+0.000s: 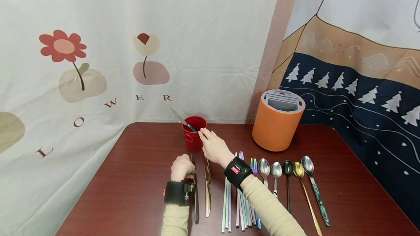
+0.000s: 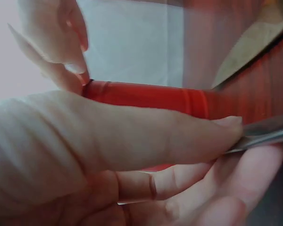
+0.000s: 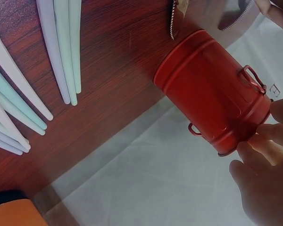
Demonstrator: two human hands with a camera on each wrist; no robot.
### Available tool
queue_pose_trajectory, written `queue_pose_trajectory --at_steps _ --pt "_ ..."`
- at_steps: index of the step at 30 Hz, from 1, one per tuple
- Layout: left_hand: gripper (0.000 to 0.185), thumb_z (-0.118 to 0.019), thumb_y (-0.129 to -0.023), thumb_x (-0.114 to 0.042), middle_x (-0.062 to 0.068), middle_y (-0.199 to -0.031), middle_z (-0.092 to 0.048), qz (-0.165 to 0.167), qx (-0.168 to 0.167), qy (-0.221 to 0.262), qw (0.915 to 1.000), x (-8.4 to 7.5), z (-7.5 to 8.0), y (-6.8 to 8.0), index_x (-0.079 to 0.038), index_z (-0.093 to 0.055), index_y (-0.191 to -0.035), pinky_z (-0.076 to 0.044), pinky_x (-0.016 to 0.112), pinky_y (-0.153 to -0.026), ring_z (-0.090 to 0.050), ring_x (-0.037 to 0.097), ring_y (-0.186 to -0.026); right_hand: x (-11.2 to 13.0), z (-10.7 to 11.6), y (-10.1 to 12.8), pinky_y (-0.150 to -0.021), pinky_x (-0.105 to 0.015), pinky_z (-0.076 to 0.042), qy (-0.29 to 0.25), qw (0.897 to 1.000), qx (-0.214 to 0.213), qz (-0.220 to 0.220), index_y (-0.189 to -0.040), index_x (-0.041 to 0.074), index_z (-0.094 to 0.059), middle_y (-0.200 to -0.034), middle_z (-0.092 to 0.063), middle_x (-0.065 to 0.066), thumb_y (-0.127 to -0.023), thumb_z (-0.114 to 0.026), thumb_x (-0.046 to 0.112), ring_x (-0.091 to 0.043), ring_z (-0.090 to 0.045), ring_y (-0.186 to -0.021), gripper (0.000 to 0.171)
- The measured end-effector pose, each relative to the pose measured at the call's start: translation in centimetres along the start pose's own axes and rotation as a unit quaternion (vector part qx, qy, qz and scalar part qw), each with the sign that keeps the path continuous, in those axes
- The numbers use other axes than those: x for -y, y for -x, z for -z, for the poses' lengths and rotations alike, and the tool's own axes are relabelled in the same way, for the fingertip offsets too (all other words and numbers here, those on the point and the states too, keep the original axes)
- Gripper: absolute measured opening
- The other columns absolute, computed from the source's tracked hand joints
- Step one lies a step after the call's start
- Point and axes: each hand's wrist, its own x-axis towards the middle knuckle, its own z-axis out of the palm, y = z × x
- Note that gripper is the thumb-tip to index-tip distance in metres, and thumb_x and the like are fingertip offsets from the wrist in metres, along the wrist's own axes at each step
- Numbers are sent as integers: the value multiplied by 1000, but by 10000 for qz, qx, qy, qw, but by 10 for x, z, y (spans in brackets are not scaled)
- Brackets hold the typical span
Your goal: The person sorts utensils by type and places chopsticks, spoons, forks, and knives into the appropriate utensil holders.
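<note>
My left hand pinches a dark metal knife between thumb and fingers, beside its blade end. In the left wrist view the thumb lies over a strip of silver metal. A gold knife lies just to the right, blade toward the back. The red bucket stands behind both knives, and a knife with a teal handle leans in it, blade up and leftward. My right hand reaches to the bucket's right rim, fingers extended. Its fingertips rest at the rim; the bucket's inside is mostly hidden.
Pale chopsticks and a fork with rainbow tines lie under and beside my right forearm. Several spoons, among them a gold spoon, lie farther right. An orange cylindrical holder stands at the back right of the table.
</note>
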Motion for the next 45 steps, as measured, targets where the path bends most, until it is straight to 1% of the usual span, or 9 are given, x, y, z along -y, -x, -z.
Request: queue_pose_trajectory --at_steps 1,6,9,16,22,27,30,35,45 --pt "11 -70 -78 -11 4 -53 -65 -45 -69 15 10000 0 2 1 -4 -62 -80 -46 29 -55 -61 12 -43 -4 -9 -1 -111 -38 -37 90 9999 -104 61 -136 -1 -50 -143 -48 -15 -91 -56 15 -24 -45 -134 48" --pt "6 -68 -75 -8 5 -52 -65 -319 -561 163 9978 1 10 11 -4 -62 -76 -47 32 -54 -63 15 -47 -11 -19 -1 -111 -38 -37 135 9991 -349 213 -136 -1 -49 -142 -48 -15 -92 -52 16 -23 -45 -133 48" --pt "5 -66 -72 -6 4 -51 -64 -456 -822 179 9954 0 15 17 -6 -63 -68 -45 32 -51 -61 19 -50 -5 -7 0 -109 -40 -39 -20 9995 -267 143 -134 -3 -50 -140 -49 -16 -90 -56 14 -26 -47 -131 48" --pt "22 -61 -74 -6 5 -52 -58 -663 -1198 263 9902 -2 24 30 -9 -54 -53 -42 33 -47 -56 23 -53 1 2 0 -110 -39 -38 98 9999 38 12 -135 -2 -50 -141 -49 -16 -91 -58 15 -26 -47 -131 48" --pt "33 -55 -77 -4 0 -48 -37 -768 -1662 357 9825 -4 29 39 -13 -39 -49 -32 31 -44 -44 21 -50 -2 -3 1 -109 -39 -39 80 9995 -235 171 -135 -3 -49 -140 -49 -17 -91 -54 13 -26 -48 -130 47" --pt "35 -53 -78 -2 -2 -50 -25 -961 -2032 509 9731 -6 31 46 -14 -34 -50 -24 28 -42 -30 17 -49 -1 -1 1 -110 -37 -38 163 9997 -155 132 -136 -2 -49 -141 -49 -15 -92 -53 16 -24 -47 -130 47" --pt "33 -54 -78 -2 -1 -51 -26 -1084 -2249 600 9665 -7 32 49 -12 -36 -53 -23 28 -43 -29 17 -49 2 4 1 -110 -39 -38 118 9999 18 33 -135 -2 -49 -141 -49 -16 -91 -56 15 -25 -48 -131 48" --pt "27 -56 -79 -3 1 -52 -32 -1161 -2488 719 9589 -8 34 54 -9 -42 -57 -26 28 -44 -37 19 -49 4 6 0 -111 -38 -37 183 9996 190 -35 -138 -1 -47 -144 -47 -14 -93 -56 15 -24 -46 -133 49" --pt "20 -58 -80 -2 3 -54 -40 -1354 -2834 917 9450 -10 37 61 -6 -48 -63 -28 28 -45 -44 21 -50 4 6 1 -111 -38 -37 151 9998 110 -43 -137 -1 -48 -143 -48 -14 -92 -57 14 -24 -47 -131 48"
